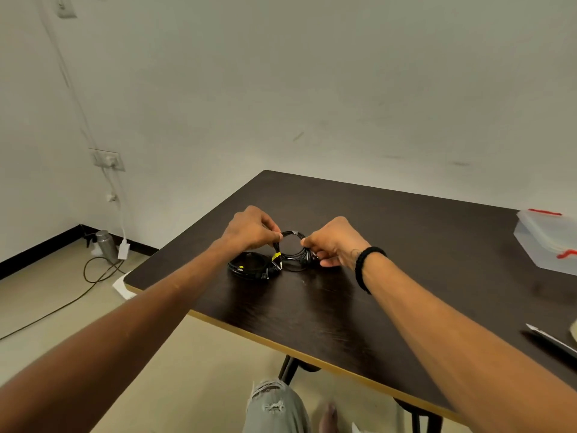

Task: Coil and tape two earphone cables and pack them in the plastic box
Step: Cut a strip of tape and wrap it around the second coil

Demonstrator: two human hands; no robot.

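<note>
Dark wood-grain table [390, 245], seen from above at an angle. Far left on the floor: metal bottle [106, 245] beside a trailing cord. On the table's left part lies one coiled earphone cable [249, 265], black, bound with yellow tape, flat on the surface. Left hand [249, 231], forearm stretched forward, fingers curled, pinching the left side of a second coiled cable [293, 248] held upright just above the table, yellow tape at its lower left. Right hand [335, 242] pinches the coil's right side; black wristband [365, 267] on that wrist. Far right: translucent plastic box [549, 242] with red clasps, lid on, well apart from both coils.
</note>
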